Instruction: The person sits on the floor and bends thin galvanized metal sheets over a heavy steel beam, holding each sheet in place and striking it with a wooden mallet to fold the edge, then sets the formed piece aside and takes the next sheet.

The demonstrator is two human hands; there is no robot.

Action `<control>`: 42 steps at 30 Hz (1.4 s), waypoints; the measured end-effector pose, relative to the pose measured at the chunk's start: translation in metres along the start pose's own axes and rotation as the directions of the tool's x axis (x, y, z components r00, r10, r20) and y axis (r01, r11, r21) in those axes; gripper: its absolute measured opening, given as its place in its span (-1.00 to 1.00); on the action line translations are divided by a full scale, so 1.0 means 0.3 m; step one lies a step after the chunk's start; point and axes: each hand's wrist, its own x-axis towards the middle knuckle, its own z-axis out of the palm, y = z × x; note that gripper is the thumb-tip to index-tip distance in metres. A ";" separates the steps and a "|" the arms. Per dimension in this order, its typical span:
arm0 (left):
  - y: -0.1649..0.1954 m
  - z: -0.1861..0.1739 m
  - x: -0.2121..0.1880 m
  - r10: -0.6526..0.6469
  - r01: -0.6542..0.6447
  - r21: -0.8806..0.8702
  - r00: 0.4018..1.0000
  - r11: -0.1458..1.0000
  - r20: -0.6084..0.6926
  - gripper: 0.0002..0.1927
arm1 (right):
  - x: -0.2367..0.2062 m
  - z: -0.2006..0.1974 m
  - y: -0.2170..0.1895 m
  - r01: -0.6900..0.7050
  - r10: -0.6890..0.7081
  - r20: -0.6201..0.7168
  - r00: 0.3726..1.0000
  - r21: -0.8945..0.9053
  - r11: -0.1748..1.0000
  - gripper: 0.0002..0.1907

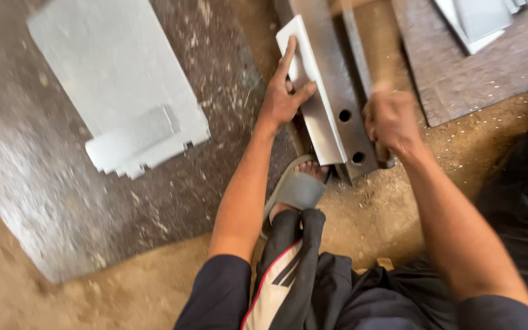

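Left hand (283, 98) presses metal strip (313, 116); right hand (391, 122) (blurred) fisted beside it.

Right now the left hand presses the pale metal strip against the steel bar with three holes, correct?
Not quite: the steel bar shows two holes, not three, in the head view. The left hand does press the pale metal strip against it.

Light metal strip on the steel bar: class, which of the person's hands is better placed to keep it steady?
Left. The left hand lies flat on the light metal strip, fingers spread along it. The right hand is a blurred fist beside the steel bar, off the strip.
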 end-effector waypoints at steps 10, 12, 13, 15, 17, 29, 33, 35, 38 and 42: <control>-0.038 0.197 -0.079 0.199 -0.213 -0.003 0.917 0.977 -0.347 -0.45 | -0.259 -0.048 0.125 -0.177 0.171 -0.055 0.984 -0.140 0.974 -0.50; -0.065 0.229 -0.083 0.155 -0.176 -0.026 0.918 0.984 -0.364 -0.48 | -0.318 -0.051 0.147 -0.194 0.185 -0.093 0.978 -0.096 0.976 -0.47; -0.074 0.238 -0.086 0.114 -0.139 -0.036 0.911 0.990 -0.395 -0.48 | -0.351 -0.051 0.150 -0.139 0.134 -0.116 0.984 -0.032 0.990 -0.47; -0.084 0.250 -0.078 0.231 -0.191 0.133 0.860 0.973 -0.455 -0.57 | -0.397 -0.052 0.149 -0.140 0.129 -0.073 0.989 -0.177 0.974 -0.44; -0.084 0.256 -0.068 0.313 -0.242 0.209 0.839 0.947 -0.446 -0.59 | -0.437 -0.063 0.144 -0.188 0.204 -0.032 0.978 -0.547 0.815 -0.39; -0.125 0.263 -0.071 0.299 -0.251 0.163 0.822 0.954 -0.485 -0.60 | -0.627 -0.102 0.267 -0.092 0.106 -0.185 0.977 0.081 0.992 -0.47; -0.095 0.253 -0.071 0.238 -0.185 0.155 0.842 0.970 -0.484 -0.58 | -0.609 -0.143 0.343 -0.146 0.132 -0.062 0.989 -0.412 0.900 -0.43; -0.055 0.249 -0.061 0.219 -0.140 0.200 0.863 0.970 -0.454 -0.49 | -0.582 -0.190 0.374 -0.435 0.468 -0.077 0.881 0.262 0.862 -0.46; 0.018 0.236 -0.054 0.129 -0.009 0.285 0.906 0.958 -0.403 -0.12 | -0.548 -0.271 0.366 -0.313 0.371 -0.183 0.911 0.281 0.907 -0.45; 0.132 0.218 -0.055 0.039 0.049 0.229 0.930 0.972 -0.365 0.07 | -0.501 -0.319 0.215 -0.234 0.083 -0.225 0.971 -0.812 0.535 -0.46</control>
